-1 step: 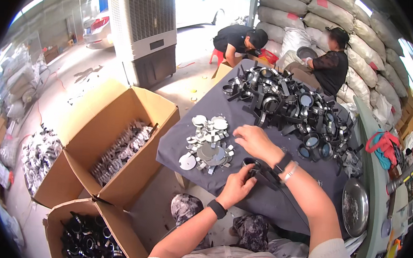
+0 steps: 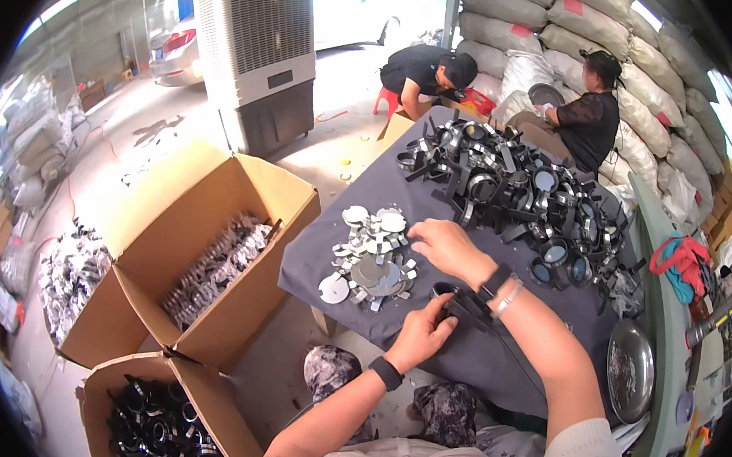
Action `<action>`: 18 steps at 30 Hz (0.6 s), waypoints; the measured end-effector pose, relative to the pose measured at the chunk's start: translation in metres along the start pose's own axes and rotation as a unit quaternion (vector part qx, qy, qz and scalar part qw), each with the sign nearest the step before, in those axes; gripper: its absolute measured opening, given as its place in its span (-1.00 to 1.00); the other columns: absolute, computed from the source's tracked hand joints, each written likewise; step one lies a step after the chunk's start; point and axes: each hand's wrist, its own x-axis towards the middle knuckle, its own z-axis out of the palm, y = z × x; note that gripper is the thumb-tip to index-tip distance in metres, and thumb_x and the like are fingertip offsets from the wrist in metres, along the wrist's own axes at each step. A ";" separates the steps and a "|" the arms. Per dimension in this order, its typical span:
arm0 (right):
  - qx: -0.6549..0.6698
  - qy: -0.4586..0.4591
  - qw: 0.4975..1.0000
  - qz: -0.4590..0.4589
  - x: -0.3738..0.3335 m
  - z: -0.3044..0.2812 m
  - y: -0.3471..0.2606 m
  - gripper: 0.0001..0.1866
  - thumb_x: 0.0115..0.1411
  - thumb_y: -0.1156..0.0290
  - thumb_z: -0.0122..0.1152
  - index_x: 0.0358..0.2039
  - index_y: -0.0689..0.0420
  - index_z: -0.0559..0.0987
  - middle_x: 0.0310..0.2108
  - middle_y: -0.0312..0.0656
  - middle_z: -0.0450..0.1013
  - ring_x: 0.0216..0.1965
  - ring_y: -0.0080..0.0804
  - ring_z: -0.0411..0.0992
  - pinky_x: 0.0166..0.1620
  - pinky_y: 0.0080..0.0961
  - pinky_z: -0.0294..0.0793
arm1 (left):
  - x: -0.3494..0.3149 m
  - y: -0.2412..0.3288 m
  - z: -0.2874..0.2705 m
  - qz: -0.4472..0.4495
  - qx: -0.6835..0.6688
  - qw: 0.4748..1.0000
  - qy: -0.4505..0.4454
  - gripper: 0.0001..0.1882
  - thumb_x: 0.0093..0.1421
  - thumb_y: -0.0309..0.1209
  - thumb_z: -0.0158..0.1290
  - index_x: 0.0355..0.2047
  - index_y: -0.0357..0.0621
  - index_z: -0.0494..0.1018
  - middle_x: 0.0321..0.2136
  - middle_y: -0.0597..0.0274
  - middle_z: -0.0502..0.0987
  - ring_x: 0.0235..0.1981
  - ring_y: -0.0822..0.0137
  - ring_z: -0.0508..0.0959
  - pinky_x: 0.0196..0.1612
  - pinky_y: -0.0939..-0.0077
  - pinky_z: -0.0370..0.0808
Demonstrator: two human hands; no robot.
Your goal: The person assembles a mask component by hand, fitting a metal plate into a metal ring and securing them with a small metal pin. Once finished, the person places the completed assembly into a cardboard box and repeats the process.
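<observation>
Left hand point(image 2: 420, 336) grips a round black ring-shaped part point(image 2: 448, 290) over the near side of the grey cloth-covered counter point(image 2: 480, 364), right hand point(image 2: 451, 250) just beyond, fingers curled, can't tell if holding anything, near flat silver metal discs point(image 2: 372, 270), black-and-silver ring parts point(image 2: 509, 183) heaped farther back.

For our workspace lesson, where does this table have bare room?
Bare cloth shows between the silver discs and black pile; another mostly bare patch lies between the right forearm, that pile and the metal bowl. Disc and pile areas are crowded.

Stacked sacks point(image 2: 498, 31) and heaped parts point(image 2: 544, 180) suggest a workshop.
</observation>
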 end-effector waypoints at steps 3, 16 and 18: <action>-0.034 -0.024 0.999 -0.026 0.044 0.027 0.017 -0.77 0.07 0.36 0.17 -0.28 0.21 0.55 -0.40 -0.03 0.49 -0.29 -0.02 0.47 -0.20 -0.19 0.42 | 0.002 -0.013 0.005 0.033 0.000 0.999 0.003 -0.62 0.15 -0.42 0.07 -0.02 -0.21 0.35 -0.61 0.14 0.44 -0.62 0.44 0.38 -0.47 0.52 0.38; -0.269 -0.100 0.956 -0.057 0.094 0.085 0.002 -0.91 -0.10 0.47 0.23 -0.53 0.17 0.62 -0.50 -0.02 0.54 -0.40 -0.09 0.55 -0.32 -0.25 0.53 | 0.001 -0.003 0.002 0.067 -0.039 0.997 0.000 -0.59 0.17 -0.36 0.06 -0.01 -0.28 0.32 -0.66 0.01 0.37 -0.64 0.15 0.42 -0.49 0.34 0.36; -0.251 -0.057 0.965 -0.054 0.089 0.086 0.003 -0.92 -0.09 0.49 0.22 -0.52 0.20 0.58 -0.51 -0.02 0.52 -0.38 -0.08 0.54 -0.31 -0.24 0.52 | 0.001 0.003 -0.003 0.053 -0.053 0.997 -0.003 -0.59 0.17 -0.36 0.07 -0.02 -0.31 0.33 -0.67 0.01 0.38 -0.65 0.13 0.41 -0.50 0.32 0.35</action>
